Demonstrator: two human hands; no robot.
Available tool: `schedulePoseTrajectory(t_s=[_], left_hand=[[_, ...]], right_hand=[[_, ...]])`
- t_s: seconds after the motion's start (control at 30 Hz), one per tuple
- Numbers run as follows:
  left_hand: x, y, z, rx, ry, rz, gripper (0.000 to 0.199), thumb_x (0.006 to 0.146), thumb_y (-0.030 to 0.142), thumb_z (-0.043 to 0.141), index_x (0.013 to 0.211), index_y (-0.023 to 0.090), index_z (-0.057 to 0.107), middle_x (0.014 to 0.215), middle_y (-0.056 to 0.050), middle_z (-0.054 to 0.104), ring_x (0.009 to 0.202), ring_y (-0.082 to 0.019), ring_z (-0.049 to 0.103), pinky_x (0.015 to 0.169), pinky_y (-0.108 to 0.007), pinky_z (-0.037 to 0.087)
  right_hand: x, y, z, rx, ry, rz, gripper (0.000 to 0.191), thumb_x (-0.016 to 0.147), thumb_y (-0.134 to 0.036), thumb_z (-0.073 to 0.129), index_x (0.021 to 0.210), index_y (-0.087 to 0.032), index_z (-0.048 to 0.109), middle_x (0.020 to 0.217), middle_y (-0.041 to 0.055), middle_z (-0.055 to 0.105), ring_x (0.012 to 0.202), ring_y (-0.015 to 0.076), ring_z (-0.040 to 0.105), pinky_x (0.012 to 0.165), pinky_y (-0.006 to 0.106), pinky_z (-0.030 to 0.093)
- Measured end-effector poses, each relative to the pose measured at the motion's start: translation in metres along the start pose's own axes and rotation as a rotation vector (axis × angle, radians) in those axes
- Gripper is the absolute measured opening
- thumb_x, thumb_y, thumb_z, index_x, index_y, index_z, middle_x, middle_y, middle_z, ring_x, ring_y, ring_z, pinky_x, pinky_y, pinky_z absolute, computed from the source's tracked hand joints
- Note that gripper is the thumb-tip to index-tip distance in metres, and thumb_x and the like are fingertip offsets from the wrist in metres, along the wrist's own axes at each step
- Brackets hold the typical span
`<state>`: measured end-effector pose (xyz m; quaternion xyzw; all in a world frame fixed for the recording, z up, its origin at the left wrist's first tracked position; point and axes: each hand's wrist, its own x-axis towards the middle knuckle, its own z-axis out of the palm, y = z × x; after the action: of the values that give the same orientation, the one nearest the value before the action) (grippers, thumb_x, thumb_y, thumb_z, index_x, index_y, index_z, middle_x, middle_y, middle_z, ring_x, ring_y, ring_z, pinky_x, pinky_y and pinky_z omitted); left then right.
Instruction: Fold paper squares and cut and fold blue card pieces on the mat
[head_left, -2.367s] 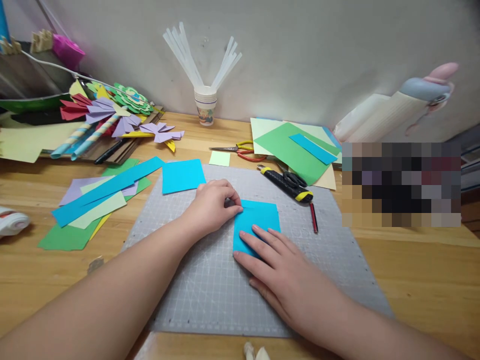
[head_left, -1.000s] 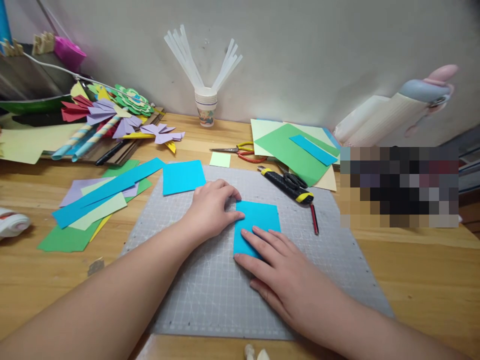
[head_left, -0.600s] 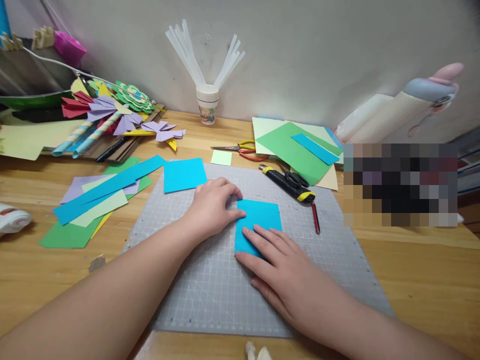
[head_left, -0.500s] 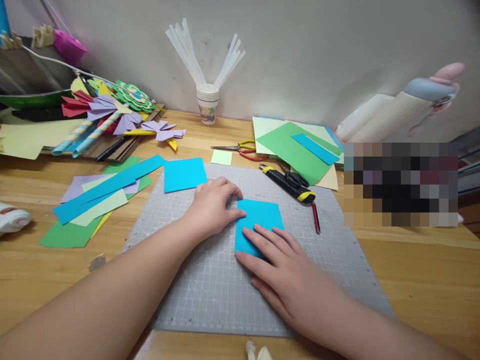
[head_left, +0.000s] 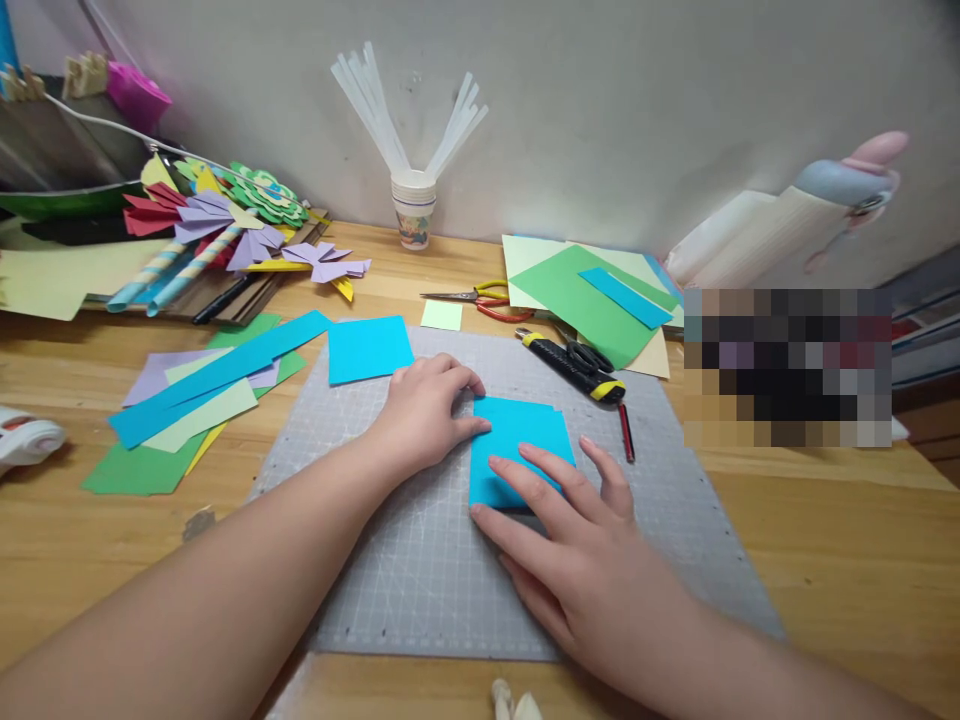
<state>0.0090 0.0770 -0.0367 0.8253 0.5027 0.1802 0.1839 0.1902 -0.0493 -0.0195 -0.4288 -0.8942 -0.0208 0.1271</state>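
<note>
A folded blue paper (head_left: 517, 425) lies on the grey cutting mat (head_left: 390, 600), its layers slightly offset at the right edge. My left hand (head_left: 424, 410) rests at its upper left: the thumb tip is on the sheet, the index fingertip is at the corner, and a gap shows between them. Across the paper's lower part, my right hand (head_left: 577, 540) lies with fingers spread; one fingertip touches the lower left corner, and another finger is raised at the right edge. A second blue paper square (head_left: 367, 350) is just beyond my left hand.
A black-and-yellow utility knife (head_left: 574, 368), black scissors (head_left: 589, 355) and a red pen-like stick (head_left: 627, 432) lie right of the paper. Coloured strips (head_left: 217, 375) are at left. A paper cup (head_left: 414, 215) with white sticks stands by the wall; green sheets (head_left: 592, 300) lie nearby.
My right hand's fingers have spread, one lifting at the right. The paper's right side now shows a layer sticking out further right. My left hand has stayed in place.
</note>
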Motion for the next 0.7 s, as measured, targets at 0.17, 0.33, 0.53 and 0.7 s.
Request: schedulePoseTrajectory(t_s=[0.17, 0.33, 0.53, 0.7], left_hand=[[0.0, -0.001, 0.001, 0.005, 0.004, 0.007, 0.029, 0.072, 0.04, 0.073, 0.097, 0.028, 0.065, 0.108, -0.002, 0.062, 0.106, -0.027, 0.053, 0.088, -0.044, 0.037], [0.0, -0.002, 0.001, 0.014, 0.006, 0.017, 0.028, 0.074, 0.041, 0.072, 0.098, 0.028, 0.065, 0.109, -0.003, 0.062, 0.106, -0.027, 0.053, 0.089, -0.043, 0.036], [-0.001, -0.002, 0.0, 0.025, 0.007, 0.029, 0.028, 0.075, 0.041, 0.071, 0.098, 0.028, 0.065, 0.109, -0.003, 0.062, 0.106, -0.027, 0.053, 0.089, -0.044, 0.036], [0.0, -0.002, 0.001, 0.032, 0.005, 0.038, 0.027, 0.075, 0.041, 0.071, 0.099, 0.028, 0.064, 0.109, -0.002, 0.062, 0.106, -0.027, 0.053, 0.089, -0.044, 0.036]], right_hand=[[0.004, -0.008, -0.004, 0.005, 0.014, 0.031, 0.033, 0.091, -0.037, 0.056, 0.121, -0.024, 0.06, 0.126, 0.0015, 0.064, 0.111, 0.0239, 0.053, 0.105, 0.047, 0.02], [0.006, -0.021, 0.003, 0.045, -0.031, 0.022, 0.036, 0.094, -0.035, 0.05, 0.127, -0.02, 0.054, 0.132, 0.0049, 0.06, 0.122, 0.0212, 0.049, 0.108, 0.046, 0.014], [-0.002, -0.04, 0.012, 0.021, 0.007, 0.094, 0.014, 0.086, -0.025, 0.058, 0.097, -0.018, 0.061, 0.134, 0.0074, 0.059, 0.109, 0.0244, 0.054, 0.096, 0.046, 0.023], [-0.007, -0.051, 0.017, 0.033, 0.072, 0.188, 0.008, 0.074, -0.016, 0.062, 0.081, -0.017, 0.057, 0.131, 0.0106, 0.06, 0.086, 0.0237, 0.055, 0.076, 0.04, 0.027]])
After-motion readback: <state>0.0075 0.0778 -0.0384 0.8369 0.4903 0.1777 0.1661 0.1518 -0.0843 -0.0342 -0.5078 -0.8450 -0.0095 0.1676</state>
